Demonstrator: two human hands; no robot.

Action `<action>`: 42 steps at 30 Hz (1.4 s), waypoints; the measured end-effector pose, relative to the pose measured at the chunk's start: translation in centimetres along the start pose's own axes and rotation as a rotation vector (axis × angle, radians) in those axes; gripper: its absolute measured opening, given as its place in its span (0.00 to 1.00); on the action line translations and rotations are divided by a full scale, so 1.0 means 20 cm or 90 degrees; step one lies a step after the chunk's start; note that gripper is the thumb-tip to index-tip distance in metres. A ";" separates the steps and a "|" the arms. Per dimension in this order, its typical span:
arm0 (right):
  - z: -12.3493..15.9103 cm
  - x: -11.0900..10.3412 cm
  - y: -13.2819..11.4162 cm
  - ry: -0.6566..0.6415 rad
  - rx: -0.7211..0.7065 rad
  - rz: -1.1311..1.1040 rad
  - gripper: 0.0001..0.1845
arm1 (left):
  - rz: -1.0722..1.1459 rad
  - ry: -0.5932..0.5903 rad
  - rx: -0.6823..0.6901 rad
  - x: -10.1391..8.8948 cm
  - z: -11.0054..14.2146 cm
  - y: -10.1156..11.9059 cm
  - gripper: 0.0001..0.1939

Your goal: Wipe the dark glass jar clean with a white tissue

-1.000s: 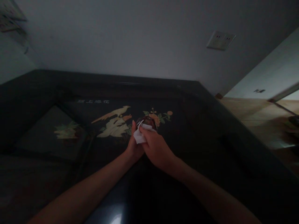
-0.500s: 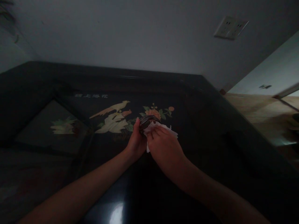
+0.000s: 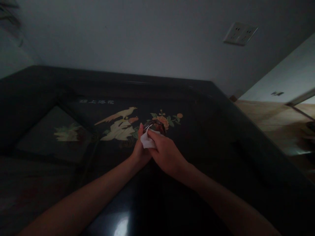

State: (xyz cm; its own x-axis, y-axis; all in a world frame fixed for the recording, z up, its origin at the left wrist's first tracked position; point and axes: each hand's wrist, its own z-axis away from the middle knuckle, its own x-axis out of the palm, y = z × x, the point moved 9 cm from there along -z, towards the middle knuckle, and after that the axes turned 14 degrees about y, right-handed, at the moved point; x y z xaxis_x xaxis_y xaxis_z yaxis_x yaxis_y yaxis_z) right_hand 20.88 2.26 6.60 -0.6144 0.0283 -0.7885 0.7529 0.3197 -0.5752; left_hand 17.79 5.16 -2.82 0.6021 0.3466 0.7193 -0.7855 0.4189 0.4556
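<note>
The left hand clasps a dark glossy object beside its thumb, just beyond the right hand, whose fingers are clamped on a white tissue.

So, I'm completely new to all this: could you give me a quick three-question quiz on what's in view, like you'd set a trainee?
1. Which hand holds the white tissue against the dark glossy object?
2. True or false: the pale long-tailed bird lies to the left of the large orange flower in the view.
3. Count them: how many written characters stand in the row above the bird's tail?

Key:
1. The right hand; the left hand holds the object.
2. True.
3. Four.
</note>
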 end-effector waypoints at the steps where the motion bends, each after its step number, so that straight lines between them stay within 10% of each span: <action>1: 0.00 0.00 0.00 -0.009 -0.012 0.036 0.16 | -0.005 0.005 -0.004 0.00 0.00 0.00 0.26; 18: 0.06 0.03 -0.03 -0.080 -0.168 0.392 0.16 | -0.028 0.004 -0.008 0.01 0.01 -0.02 0.24; 30: -0.04 -0.04 0.08 0.015 0.039 -0.102 0.12 | 0.027 0.003 -0.008 0.02 0.01 0.00 0.29; 42: 0.05 0.00 -0.04 -0.121 -0.206 0.330 0.15 | -0.015 0.054 -0.100 -0.02 0.01 -0.06 0.27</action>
State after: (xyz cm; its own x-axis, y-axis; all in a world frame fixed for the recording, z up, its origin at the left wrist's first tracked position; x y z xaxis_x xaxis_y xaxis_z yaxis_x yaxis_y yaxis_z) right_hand 20.53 1.10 6.90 -0.1142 0.0970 -0.9887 0.8139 0.5798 -0.0371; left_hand 18.47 4.30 -3.62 0.6351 0.4015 0.6599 -0.7429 0.5514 0.3795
